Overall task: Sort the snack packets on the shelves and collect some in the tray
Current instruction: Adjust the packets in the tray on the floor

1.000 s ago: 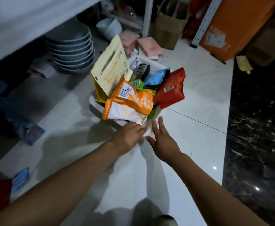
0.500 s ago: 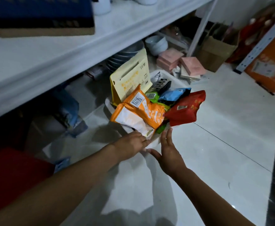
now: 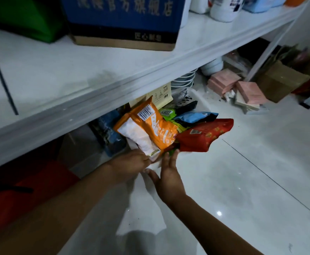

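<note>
Orange plastic snack packet (image 3: 151,128) with a white panel and a barcode lies uppermost in the pile at the centre of the frame. The left hand (image 3: 130,165) has its grip curled at the near edge of the white plastic tray (image 3: 199,95) just beneath that packet's lower corner, though the fingers are hidden under the packet, so what exactly they hold cannot be told. The right hand (image 3: 169,178) sits just right of it, fingers straight and spread, the fingertips touching the underside of the pile near a green packet's edge; its grip is open. Resting against the orange packet on the right is a red foil snack packet (image 3: 203,135). Behind them lie a blue packet (image 3: 194,116), a green packet with a barcode (image 3: 167,113), a black one (image 3: 185,105) and a tall cream pouch (image 3: 157,96) standing at the back. The tray sits on the glossy white tiled floor (image 3: 242,172), partly under the white shelf (image 3: 95,74) that crosses the upper left. On that shelf stands a blue cardboard box (image 3: 124,21). Pink flat boxes (image 3: 242,89) lie on the floor at the upper right.
</note>
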Motion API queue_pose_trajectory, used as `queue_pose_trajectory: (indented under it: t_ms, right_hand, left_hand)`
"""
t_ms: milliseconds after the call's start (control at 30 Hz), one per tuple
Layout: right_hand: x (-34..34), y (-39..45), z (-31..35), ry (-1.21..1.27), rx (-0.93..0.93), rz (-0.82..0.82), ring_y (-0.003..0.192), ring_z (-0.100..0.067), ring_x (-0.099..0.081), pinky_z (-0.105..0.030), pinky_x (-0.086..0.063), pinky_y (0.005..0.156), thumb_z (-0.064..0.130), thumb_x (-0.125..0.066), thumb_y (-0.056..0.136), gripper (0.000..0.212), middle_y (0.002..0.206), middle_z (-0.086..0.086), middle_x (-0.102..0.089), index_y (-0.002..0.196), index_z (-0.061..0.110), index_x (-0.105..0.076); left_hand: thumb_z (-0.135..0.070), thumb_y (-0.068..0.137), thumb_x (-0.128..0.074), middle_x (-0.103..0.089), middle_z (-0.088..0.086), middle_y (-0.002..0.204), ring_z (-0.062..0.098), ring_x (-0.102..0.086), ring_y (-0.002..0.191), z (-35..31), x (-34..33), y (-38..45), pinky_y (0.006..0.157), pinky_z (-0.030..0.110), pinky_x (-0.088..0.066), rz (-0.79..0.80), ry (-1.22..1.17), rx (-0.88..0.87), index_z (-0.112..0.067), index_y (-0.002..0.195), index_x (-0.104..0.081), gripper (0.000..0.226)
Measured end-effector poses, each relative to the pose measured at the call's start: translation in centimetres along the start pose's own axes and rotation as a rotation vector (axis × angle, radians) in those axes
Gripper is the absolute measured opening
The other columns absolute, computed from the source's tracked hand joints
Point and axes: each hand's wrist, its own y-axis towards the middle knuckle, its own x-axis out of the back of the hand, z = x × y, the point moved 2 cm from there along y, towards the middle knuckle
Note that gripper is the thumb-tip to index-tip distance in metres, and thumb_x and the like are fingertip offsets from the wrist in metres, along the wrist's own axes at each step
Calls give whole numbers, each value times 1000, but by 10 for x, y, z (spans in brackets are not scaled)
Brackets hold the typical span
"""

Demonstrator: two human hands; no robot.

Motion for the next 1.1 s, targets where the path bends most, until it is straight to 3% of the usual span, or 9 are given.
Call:
queue_pose_trajectory:
  t_ms: [100, 267, 433, 600, 700, 767, 833, 967, 1100]
  right_hand:
    - [-14, 0, 14, 24, 49, 4, 144, -28, -33, -27, -37, 108, 55, -50, 94, 92, 161, -14, 22, 156, 4, -5]
    - [-31, -3, 35, 161, 108, 17, 144, -27, -32, -21, -29, 110, 44, -52, 97, 84, 162, -9, 19, 155, 3, -9]
    - [-51, 7, 51, 257, 164, 5, 143, -24, -34, -18, -29, 109, 38, -57, 97, 83, 164, -1, 8, 156, 7, -8]
    - [-54, 6, 47, 61, 180, 69, 139, -38, -38, -44, -47, 103, 40, -46, 101, 71, 165, -6, 11, 157, 14, -11]
    - [-38, -7, 25, -131, 222, -37, 135, -40, -43, -44, -49, 100, 33, -39, 99, 62, 163, -19, -9, 154, 8, -25]
    - [-32, -13, 6, -277, 247, -110, 141, -40, -36, -47, -43, 108, 21, -50, 91, 66, 159, -23, -21, 150, 0, -31]
    - [-31, -18, -5, -386, 270, -126, 145, -38, -27, -47, -33, 115, 11, -61, 83, 72, 157, -23, -26, 148, -2, -34]
    - [-36, -19, -7, -454, 328, -116, 147, -37, -24, -45, -23, 121, 13, -58, 78, 74, 155, -25, -29, 147, -5, -35]
    - [-36, -3, -8, -355, 430, -86, 149, -32, -19, -42, -18, 119, 16, -45, 80, 72, 157, -22, -27, 149, -3, -31]
  left_hand:
    - [-23, 85, -43, -73, 11, 101, 28, -69, 93, -1, 21, -14, 83, 37, -57, -78, 10, -32, -8, 106, -73, 39]
    - [-26, 91, -43, -68, 14, 118, 28, -65, 109, 14, 21, -43, 94, 42, -53, -34, -183, 79, -6, 115, -70, 41]
    - [-43, 93, -33, -51, -3, 137, 8, -43, 130, 29, 19, -59, 113, 16, -25, 3, -309, 238, -9, 131, -59, 57]
    - [-27, 92, -28, -60, 10, 128, 30, -56, 120, 33, 2, -71, 102, 45, -44, 180, -45, 281, -13, 129, -59, 50]
    - [-18, 88, -45, -61, 15, 129, 32, -59, 118, 12, 6, -67, 105, 46, -40, 44, 247, 167, -3, 134, -54, 49]
    - [-15, 93, -37, -49, 20, 142, 33, -49, 130, -9, 5, -68, 110, 45, -36, -67, 343, 101, 4, 141, -41, 51]
    - [-13, 96, -27, -36, 26, 149, 38, -36, 139, -24, 4, -68, 114, 47, -34, -66, 322, 101, 7, 145, -32, 52]
    - [-17, 96, -26, -19, 29, 155, 41, -20, 145, -41, -2, -70, 117, 49, -25, 21, 302, 264, 9, 148, -19, 59]
    - [-33, 89, -30, -34, 29, 149, 43, -37, 137, -44, -1, -55, 111, 54, -33, 74, 155, 491, 7, 144, -36, 67]
